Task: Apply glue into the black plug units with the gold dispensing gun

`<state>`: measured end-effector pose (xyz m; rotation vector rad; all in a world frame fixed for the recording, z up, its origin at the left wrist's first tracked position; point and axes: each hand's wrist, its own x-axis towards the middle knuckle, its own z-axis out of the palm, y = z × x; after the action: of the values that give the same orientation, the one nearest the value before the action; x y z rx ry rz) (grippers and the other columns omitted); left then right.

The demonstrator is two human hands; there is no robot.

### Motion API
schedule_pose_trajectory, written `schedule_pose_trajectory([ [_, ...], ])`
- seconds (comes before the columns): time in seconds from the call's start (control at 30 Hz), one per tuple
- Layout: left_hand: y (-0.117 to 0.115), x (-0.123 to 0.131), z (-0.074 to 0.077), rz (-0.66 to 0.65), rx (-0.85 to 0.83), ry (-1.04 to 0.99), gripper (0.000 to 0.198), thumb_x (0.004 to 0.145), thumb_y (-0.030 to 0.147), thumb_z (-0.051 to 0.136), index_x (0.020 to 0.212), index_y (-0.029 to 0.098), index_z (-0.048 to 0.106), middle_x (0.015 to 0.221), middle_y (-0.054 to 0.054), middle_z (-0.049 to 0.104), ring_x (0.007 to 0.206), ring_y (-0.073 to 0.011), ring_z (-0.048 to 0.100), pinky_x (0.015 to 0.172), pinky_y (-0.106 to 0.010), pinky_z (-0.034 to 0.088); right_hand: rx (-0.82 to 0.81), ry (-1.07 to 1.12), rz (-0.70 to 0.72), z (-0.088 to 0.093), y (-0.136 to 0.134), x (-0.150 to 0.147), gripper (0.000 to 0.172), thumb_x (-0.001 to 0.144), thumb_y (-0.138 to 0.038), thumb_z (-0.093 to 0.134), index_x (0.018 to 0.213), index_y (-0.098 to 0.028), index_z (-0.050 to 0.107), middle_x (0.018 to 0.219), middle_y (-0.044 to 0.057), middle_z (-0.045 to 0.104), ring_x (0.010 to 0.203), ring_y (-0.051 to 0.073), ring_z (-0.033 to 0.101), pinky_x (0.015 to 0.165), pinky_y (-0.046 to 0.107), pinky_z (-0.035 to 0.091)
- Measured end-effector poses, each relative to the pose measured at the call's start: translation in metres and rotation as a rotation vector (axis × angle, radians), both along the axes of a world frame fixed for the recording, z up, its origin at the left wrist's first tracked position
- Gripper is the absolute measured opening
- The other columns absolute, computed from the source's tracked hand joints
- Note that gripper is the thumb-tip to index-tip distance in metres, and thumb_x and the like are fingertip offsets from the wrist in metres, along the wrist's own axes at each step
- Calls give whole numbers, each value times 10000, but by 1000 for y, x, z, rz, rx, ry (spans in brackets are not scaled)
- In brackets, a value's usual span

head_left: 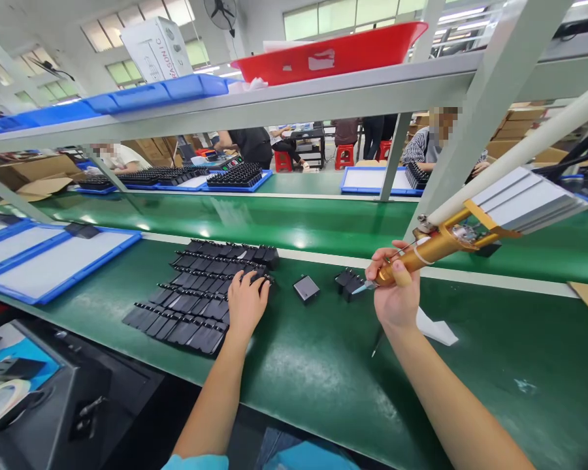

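My left hand (pixel 246 300) lies over the right end of a block of black plastic cases (pixel 186 294), laid out in several rows. Its fingers are spread, and the fingertips touch the cases at the edge. My right hand (pixel 398 290) is wrapped round a gold-coloured dispensing gun (pixel 416 258) with a tapered blue tip. That tip points left, close to a small group of black cases (pixel 349 282). Between the two hands, a single case with a grey face (pixel 306 288) rests on the green bench (pixel 313 372).
Blue-rimmed trays (pixel 78 267) stand at the left. A white scrap (pixel 436 328) lies beside my right wrist. Overhead, a shelf (pixel 294 98) carries a red tray (pixel 333 55). A slanted white pole (pixel 514 156) comes in from the right. Co-workers sit across the green belt (pixel 274 215).
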<state>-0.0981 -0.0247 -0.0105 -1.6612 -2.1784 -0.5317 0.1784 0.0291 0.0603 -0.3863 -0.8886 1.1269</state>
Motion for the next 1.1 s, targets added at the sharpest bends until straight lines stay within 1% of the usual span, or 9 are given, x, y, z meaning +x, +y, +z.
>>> schedule_pose_trajectory([
  [0.13,-1,-1,-1,4,-15,8,309,868,397,597,1040,180,735,1247,-119,627,1275,-370,421,996,-522,426,2,-3,-1,-1,0,0,291,792,-349,618,1058,-266,532,818,-25,589,545,83,532,534,252,414],
  [0.3,2,4,2,3,4,55,273,816,383,658,966,169,736,1234,-138,610,1297,-374,393,1034,-511,377,-13,-12,-7,-2,-1,0,280,793,-352,612,1049,-273,532,813,-29,584,543,84,520,541,256,414],
  [0.47,19,10,14,-13,-29,114,253,788,342,664,921,138,732,1227,-169,592,1312,-380,378,1065,-510,320,-21,-2,1,-1,-2,0,279,792,-351,614,1044,-266,528,802,-29,580,546,85,513,537,251,406],
  [0.6,35,12,23,46,-61,133,279,791,351,644,921,113,711,1222,-198,579,1300,-379,397,1053,-511,323,-17,3,5,0,-1,0,286,791,-350,618,1046,-263,524,802,-29,580,542,85,512,529,247,398],
  [0.77,44,12,16,112,-31,98,335,790,296,633,1058,94,639,1250,-224,560,1289,-392,415,1024,-530,349,-19,-3,2,0,0,0,288,798,-353,616,1055,-266,518,814,-29,583,543,86,517,534,251,406],
  [0.83,43,13,13,63,28,62,400,799,263,627,1160,95,592,1293,-232,536,1315,-392,391,1043,-542,332,-18,-4,1,0,0,0,293,796,-362,620,1053,-268,516,813,-31,581,541,86,516,529,250,404],
  [0.93,40,22,10,-177,89,-56,397,858,314,586,1214,141,562,1304,-186,548,1304,-327,427,1075,-476,343,-16,0,6,0,-1,-1,279,801,-358,621,1044,-269,517,807,-33,583,540,81,517,532,245,403],
  [1.0,39,34,5,-324,30,-190,433,883,404,561,1239,158,546,1276,-150,579,1232,-279,504,1044,-410,397,-12,8,12,0,-1,-1,275,804,-355,622,1044,-268,520,808,-34,585,541,76,521,533,240,401],
  [1.1,37,52,-8,-350,-163,-333,608,849,526,576,1309,135,509,1293,-162,582,1187,-300,546,995,-414,435,-11,7,12,-1,0,0,281,808,-358,620,1054,-270,517,816,-36,584,541,73,523,529,236,399],
])
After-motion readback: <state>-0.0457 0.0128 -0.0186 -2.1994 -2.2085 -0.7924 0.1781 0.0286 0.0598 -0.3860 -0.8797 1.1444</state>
